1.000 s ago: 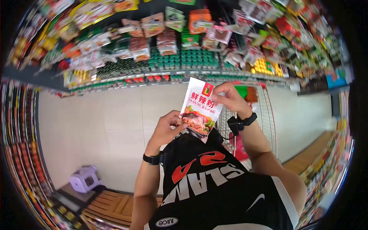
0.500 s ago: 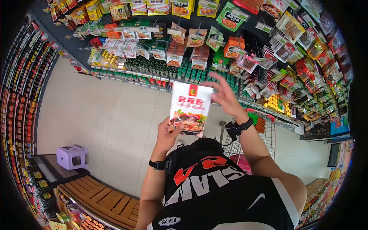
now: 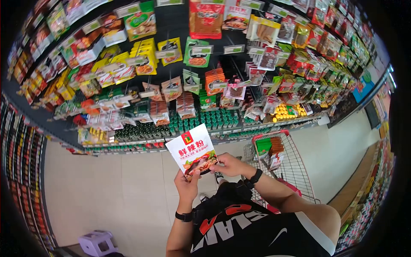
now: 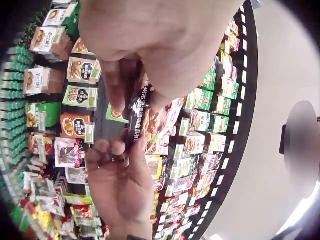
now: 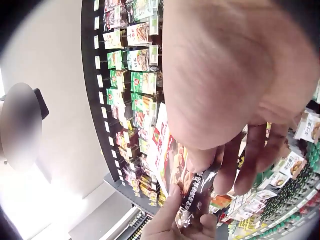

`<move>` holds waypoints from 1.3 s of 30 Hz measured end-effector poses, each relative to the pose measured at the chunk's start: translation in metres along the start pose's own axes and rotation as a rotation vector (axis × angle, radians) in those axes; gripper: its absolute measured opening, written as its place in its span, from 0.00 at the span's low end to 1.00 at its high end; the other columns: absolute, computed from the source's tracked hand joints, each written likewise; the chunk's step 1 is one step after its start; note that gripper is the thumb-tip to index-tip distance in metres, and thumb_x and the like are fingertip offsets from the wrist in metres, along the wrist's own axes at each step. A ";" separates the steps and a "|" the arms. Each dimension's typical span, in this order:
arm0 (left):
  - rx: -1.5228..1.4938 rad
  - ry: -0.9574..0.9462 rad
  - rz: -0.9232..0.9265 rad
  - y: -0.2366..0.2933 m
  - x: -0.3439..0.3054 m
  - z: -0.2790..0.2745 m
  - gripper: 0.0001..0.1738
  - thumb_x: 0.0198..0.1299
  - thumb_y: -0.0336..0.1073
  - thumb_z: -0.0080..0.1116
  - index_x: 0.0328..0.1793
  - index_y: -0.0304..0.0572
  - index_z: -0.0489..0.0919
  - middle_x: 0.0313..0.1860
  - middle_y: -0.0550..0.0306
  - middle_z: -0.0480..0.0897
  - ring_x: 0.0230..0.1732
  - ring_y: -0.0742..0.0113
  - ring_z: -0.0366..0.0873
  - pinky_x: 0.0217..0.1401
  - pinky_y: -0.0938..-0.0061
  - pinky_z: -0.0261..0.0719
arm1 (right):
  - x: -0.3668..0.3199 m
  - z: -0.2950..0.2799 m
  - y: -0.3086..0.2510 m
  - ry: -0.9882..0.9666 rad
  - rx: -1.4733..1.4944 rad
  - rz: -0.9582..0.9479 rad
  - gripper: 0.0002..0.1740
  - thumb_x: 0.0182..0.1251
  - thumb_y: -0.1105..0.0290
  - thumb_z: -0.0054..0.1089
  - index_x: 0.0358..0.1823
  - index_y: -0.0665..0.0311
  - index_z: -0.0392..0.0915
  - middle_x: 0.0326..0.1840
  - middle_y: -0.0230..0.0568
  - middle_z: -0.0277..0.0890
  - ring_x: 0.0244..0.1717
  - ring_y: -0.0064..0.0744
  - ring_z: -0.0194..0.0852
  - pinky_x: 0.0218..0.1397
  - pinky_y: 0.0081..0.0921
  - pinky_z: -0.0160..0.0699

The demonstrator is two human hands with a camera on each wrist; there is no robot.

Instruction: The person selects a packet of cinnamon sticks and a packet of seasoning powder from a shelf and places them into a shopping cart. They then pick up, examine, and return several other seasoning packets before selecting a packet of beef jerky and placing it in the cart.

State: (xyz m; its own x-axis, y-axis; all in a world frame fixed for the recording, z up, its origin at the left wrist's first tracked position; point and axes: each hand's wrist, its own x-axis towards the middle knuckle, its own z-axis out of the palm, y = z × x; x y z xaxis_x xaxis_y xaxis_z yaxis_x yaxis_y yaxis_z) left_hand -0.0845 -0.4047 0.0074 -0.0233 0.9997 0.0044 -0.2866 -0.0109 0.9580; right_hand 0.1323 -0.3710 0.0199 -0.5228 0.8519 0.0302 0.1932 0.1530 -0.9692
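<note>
A white seasoning packet with red Chinese print and a food picture is held up in front of the body, tilted slightly, its face toward the head camera. My left hand grips its lower left corner with the thumb over the front. At the lower right edge, my right hand pinches it between thumb and fingers. In the right wrist view, the packet's dark bottom strip runs between the two hands. The left wrist view shows the same strip with white characters, partly hidden by the left hand.
Ahead, racks hold hanging packets above rows of green-capped bottles. A shopping cart stands at my right, with green and orange packs inside. A purple stool sits at lower left on the tiled floor.
My right hand has come down from beside the packet's top to its lower right edge. The packet has turned and moved left in view. The head view has tilted up toward the racks.
</note>
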 end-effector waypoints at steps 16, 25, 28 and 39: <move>-0.304 -0.628 -0.498 -0.015 0.114 0.112 0.20 0.72 0.46 0.63 0.54 0.35 0.82 0.46 0.54 0.86 0.38 0.69 0.82 0.40 0.73 0.78 | -0.021 -0.123 -0.021 0.217 0.262 0.013 0.20 0.78 0.56 0.60 0.35 0.66 0.85 0.23 0.32 0.82 0.20 0.15 0.69 0.23 0.20 0.67; 0.341 -0.498 -0.083 -0.032 0.174 0.167 0.13 0.68 0.35 0.67 0.54 0.36 0.85 0.44 0.56 0.90 0.43 0.72 0.86 0.47 0.75 0.82 | -0.014 -0.190 0.029 0.484 -0.011 -0.055 0.12 0.76 0.65 0.62 0.43 0.69 0.84 0.33 0.41 0.83 0.31 0.32 0.81 0.35 0.30 0.77; 0.510 -0.505 0.203 -0.013 0.189 0.195 0.15 0.63 0.35 0.71 0.53 0.37 0.86 0.43 0.52 0.91 0.42 0.66 0.89 0.49 0.71 0.84 | -0.010 -0.222 0.027 0.491 -0.112 -0.154 0.12 0.74 0.68 0.63 0.50 0.70 0.82 0.46 0.51 0.85 0.43 0.45 0.85 0.47 0.33 0.80; 0.541 -0.699 0.448 0.055 0.258 0.267 0.20 0.61 0.35 0.71 0.56 0.34 0.80 0.36 0.56 0.85 0.35 0.71 0.83 0.41 0.74 0.81 | 0.004 -0.308 -0.006 0.689 0.055 -0.269 0.14 0.79 0.66 0.57 0.56 0.69 0.79 0.48 0.40 0.85 0.44 0.29 0.85 0.50 0.29 0.81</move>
State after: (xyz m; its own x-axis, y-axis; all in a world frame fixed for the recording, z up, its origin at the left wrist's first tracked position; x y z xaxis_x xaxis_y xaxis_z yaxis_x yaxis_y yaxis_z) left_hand 0.1496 -0.1413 0.1376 0.5975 0.6951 0.3998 0.0907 -0.5540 0.8276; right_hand 0.3851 -0.2144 0.1010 0.0972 0.9123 0.3979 0.0810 0.3912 -0.9167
